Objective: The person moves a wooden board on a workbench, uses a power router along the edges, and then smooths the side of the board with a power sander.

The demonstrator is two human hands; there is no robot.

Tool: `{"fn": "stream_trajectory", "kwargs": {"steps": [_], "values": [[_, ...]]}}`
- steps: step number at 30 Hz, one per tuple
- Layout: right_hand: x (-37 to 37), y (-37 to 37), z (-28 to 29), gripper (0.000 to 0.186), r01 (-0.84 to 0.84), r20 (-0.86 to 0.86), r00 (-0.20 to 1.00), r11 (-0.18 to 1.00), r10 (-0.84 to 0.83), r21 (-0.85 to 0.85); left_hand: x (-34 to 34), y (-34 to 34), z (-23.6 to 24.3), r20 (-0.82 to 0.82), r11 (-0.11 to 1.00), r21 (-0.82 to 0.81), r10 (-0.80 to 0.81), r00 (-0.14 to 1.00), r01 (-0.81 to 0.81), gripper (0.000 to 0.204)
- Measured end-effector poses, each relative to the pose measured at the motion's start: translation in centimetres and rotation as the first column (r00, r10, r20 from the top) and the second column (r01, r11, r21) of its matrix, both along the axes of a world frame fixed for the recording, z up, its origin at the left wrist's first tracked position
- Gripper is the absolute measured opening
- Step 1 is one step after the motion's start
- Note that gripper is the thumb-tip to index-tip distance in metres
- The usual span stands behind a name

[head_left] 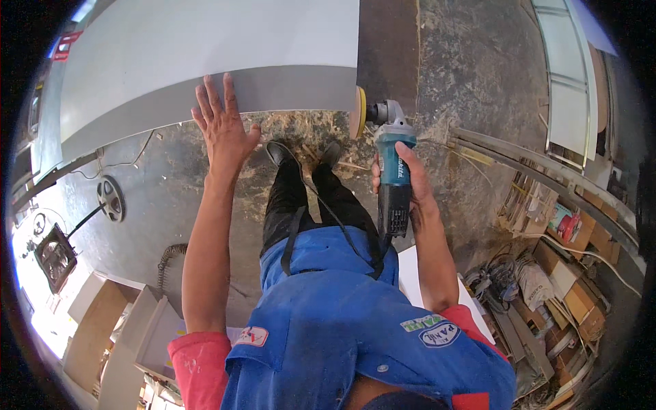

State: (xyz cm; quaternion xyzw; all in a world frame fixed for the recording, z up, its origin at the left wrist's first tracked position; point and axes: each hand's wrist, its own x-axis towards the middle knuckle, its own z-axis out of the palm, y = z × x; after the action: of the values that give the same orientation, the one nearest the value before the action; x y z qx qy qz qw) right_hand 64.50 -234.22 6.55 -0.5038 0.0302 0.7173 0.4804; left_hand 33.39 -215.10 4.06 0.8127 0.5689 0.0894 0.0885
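My right hand point(418, 179) is wrapped round the body of a teal and black angle grinder point(394, 174) with a grey metal head. A yellow-edged round pad point(357, 113) is fitted to the grinder, its face turned left against or very near the right end of a large panel. That panel point(205, 37) is white on top with a grey band point(294, 89) along its near edge. My left hand point(224, 126) lies flat on the grey band, fingers spread and pointing away from me, holding nothing.
Wood scraps and shavings litter the floor point(301, 126) by my shoes. To the left are a dark wheel point(111, 198) and wooden cabinet boxes point(102, 328). A metal rail point(547, 179) runs along the right, with cardboard boxes point(581, 301) and cables point(495, 280) below it.
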Motion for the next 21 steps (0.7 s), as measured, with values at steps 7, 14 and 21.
{"fn": "stream_trajectory", "kwargs": {"steps": [7,14,21], "values": [[-0.2,-0.7,-0.4,0.055,0.034,-0.057,0.998,0.999,-0.033,0.015,-0.3,0.4,-0.5,-0.043,1.0,0.004,-0.007,0.999,0.008,0.125],[-0.3,-1.1,-0.9,0.057,0.01,-0.028,1.0,0.998,-0.008,0.06,-0.1,0.3,-0.2,-0.062,1.0,-0.012,0.002,0.998,-0.002,0.126],[-0.8,-1.2,-0.8,0.054,0.011,-0.038,0.999,0.997,-0.008,0.074,-0.4,0.3,-0.8,-0.062,1.0,0.019,-0.006,0.998,0.007,0.127]]}}
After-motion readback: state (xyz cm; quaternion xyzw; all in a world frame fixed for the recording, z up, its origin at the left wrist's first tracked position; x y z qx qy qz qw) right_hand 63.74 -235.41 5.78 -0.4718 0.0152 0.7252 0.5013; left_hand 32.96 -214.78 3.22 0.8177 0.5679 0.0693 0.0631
